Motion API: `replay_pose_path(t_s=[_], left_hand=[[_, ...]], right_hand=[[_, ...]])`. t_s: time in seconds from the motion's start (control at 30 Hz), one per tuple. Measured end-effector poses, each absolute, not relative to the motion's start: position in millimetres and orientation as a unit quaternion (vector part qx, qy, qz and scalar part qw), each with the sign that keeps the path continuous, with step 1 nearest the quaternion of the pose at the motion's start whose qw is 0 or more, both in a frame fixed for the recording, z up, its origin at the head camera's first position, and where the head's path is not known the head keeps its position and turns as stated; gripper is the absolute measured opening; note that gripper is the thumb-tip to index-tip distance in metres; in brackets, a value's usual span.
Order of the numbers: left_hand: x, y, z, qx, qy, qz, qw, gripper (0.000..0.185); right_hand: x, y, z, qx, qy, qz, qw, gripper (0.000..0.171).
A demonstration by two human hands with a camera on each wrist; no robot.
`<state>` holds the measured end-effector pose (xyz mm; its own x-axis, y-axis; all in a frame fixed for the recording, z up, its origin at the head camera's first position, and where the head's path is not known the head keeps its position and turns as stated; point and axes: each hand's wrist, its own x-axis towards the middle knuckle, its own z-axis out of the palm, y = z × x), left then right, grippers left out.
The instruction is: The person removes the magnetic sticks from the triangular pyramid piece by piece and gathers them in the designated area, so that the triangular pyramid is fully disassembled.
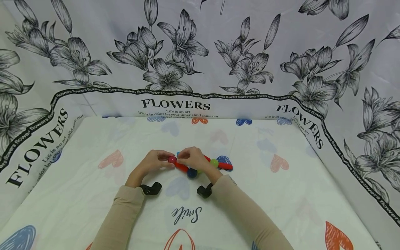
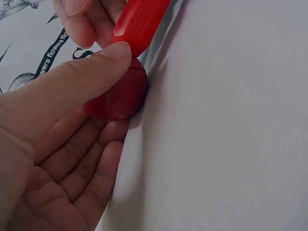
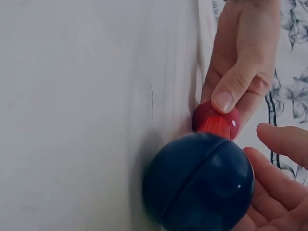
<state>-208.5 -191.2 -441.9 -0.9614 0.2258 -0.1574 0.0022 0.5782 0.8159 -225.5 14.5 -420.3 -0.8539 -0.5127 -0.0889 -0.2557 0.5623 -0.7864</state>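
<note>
Near the middle of the heart-printed white tablecloth [image 1: 281, 194], the left hand [image 1: 154, 161] pinches a small dark red plastic ball [image 1: 172, 159] between thumb and fingers, pressing it onto the end of a bright red plastic rod [image 1: 181, 167]. The right hand [image 1: 194, 158] meets it from the other side, fingers curled over that rod. A dark blue plastic ball [image 1: 192, 173] sits just below the right hand, with a green ball [image 1: 214, 163] beyond it.

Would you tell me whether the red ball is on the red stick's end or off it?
On: the red ball sits against the red stick end, pinched by the left hand.
</note>
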Motion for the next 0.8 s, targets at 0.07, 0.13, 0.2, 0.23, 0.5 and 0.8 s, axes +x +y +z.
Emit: replay_pose_path(t_s=[0.07, 0.13, 0.2, 0.23, 0.5, 0.8], left_hand=[[-208.5, -191.7, -442.8, 0.064, 0.881, 0.453, 0.123, 0.048], [-208.5, -192.1, -443.5, 0.065, 0.880, 0.454, 0.123, 0.048], [-208.5, -192.2, -443.7, 0.067, 0.879, 0.456, 0.122, 0.048], [-208.5, -192.3, -443.9, 0.068, 0.878, 0.457, 0.122, 0.048], [-208.8, -192.6, -445.1, 0.070, 0.876, 0.461, 0.122, 0.048], [-208.8, -193.6, -445.0, 0.071, 0.876, 0.460, 0.123, 0.048]], right_hand=[[-224.2, 12.8, -421.1, -0.224, 0.873, -0.405, 0.154, 0.022], [-223.5, 11.1, -421.5, -0.225, 0.876, -0.398, 0.152, 0.021], [-222.9, 9.5, -421.5, -0.220, 0.879, -0.393, 0.158, 0.021], [-222.8, 8.8, -421.6, -0.218, 0.880, -0.389, 0.163, 0.022], [-222.7, 3.8, -419.9, -0.190, 0.879, -0.387, 0.202, 0.027], [-222.8, 3.2, -418.4, -0.187, 0.878, -0.389, 0.207, 0.024]])
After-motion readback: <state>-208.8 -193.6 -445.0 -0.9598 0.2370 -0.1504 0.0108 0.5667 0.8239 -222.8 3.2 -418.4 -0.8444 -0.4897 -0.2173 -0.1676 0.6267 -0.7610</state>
